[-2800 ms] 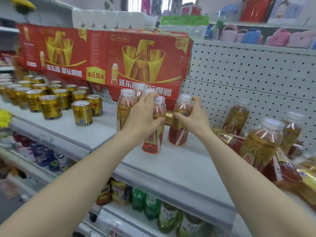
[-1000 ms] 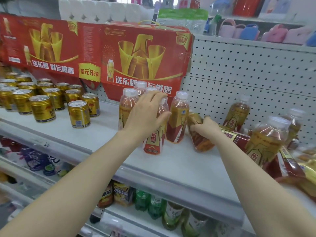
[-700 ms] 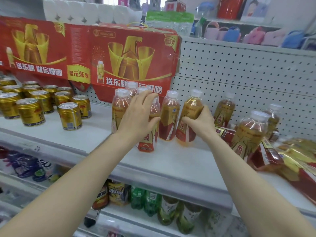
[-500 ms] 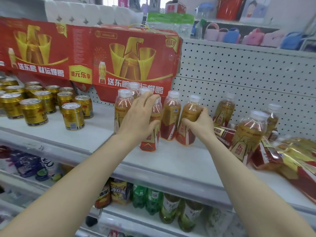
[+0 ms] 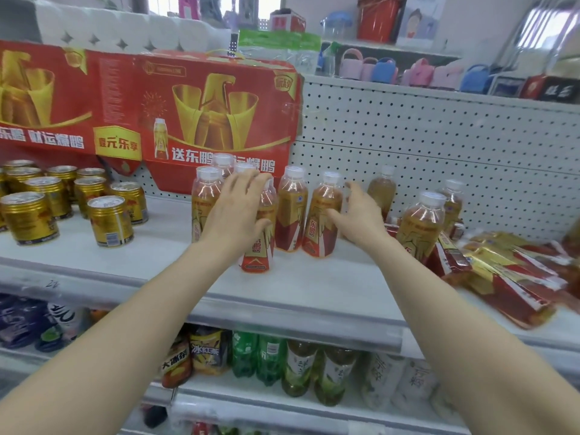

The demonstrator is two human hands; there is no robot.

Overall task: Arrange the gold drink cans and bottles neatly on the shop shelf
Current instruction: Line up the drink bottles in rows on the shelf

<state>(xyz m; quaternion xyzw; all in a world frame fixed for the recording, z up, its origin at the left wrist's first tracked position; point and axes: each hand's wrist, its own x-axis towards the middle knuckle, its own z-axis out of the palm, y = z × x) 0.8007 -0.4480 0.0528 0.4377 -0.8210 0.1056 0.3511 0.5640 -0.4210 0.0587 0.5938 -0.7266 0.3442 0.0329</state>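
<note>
left hand (image 5: 233,215) lies against the front bottle (image 5: 258,249), fingers near straight and spread over its cap, thumb across the label. no real grip visible. right hand (image 5: 361,218) is wide open with fingers spread and holds nothing. its thumb points at the end bottle (image 5: 323,221); can't tell if it touches.

six bottles stand upright mid shelf (image 5: 314,287): front bottle, three behind it, then the mid bottle (image 5: 292,208) and the end bottle to its right, the last two side by side and close. three loose bottles (image 5: 422,224) stand further right, well apart. lying bottles (image 5: 502,277) are piled at the far right. cans (image 5: 110,221) stand grouped on the left of the same shelf. red carton (image 5: 219,114) leans on the pegboard (image 5: 439,146) behind.
</note>
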